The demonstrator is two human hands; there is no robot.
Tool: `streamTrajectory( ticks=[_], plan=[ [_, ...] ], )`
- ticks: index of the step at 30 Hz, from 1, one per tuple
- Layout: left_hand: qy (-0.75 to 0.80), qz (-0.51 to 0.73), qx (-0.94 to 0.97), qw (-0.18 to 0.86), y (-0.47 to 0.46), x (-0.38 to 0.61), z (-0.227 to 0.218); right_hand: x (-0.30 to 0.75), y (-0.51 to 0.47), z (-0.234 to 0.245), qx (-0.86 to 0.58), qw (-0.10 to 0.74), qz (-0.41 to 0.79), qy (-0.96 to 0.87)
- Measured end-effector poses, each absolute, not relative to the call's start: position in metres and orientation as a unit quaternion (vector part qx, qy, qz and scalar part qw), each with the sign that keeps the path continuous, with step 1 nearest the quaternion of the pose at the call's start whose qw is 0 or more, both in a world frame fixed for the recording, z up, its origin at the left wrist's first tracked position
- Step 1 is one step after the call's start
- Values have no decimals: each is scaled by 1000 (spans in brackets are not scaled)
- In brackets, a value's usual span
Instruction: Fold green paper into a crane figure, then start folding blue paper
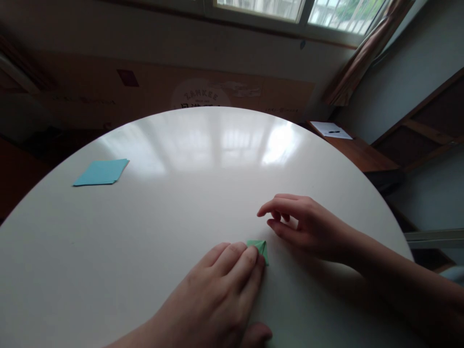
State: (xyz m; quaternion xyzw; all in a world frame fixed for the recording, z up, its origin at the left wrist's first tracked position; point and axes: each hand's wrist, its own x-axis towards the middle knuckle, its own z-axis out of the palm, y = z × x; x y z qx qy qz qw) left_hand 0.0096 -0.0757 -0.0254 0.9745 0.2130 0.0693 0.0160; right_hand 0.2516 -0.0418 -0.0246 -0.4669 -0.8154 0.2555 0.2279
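A small folded green paper (261, 248) lies on the round white table (203, 159) near its front. My left hand (221, 285) lies flat on top of it, fingers together and stretched out, pressing down so that only the paper's far corner shows. My right hand (306, 224) hovers just to the right of the paper, apart from it, with fingers loosely curled and the index finger extended; nothing is in it.
A stack of blue square paper sheets (101, 172) lies at the table's far left. Beyond the table on the right is a wooden side surface with a white sheet and pen (330, 129). A cardboard panel (163, 96) leans under the window.
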Motion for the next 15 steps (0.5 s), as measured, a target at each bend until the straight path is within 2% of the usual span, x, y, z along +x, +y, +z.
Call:
streamTrajectory(
  ticks=[5, 15],
  plan=[
    [220, 70, 972, 42, -78, 10, -27, 255, -41, -22, -442, 214, 247, -835],
    [221, 89, 971, 25, -76, 10, -31, 236, -48, -37, -415, 227, 204, -857]
  ],
)
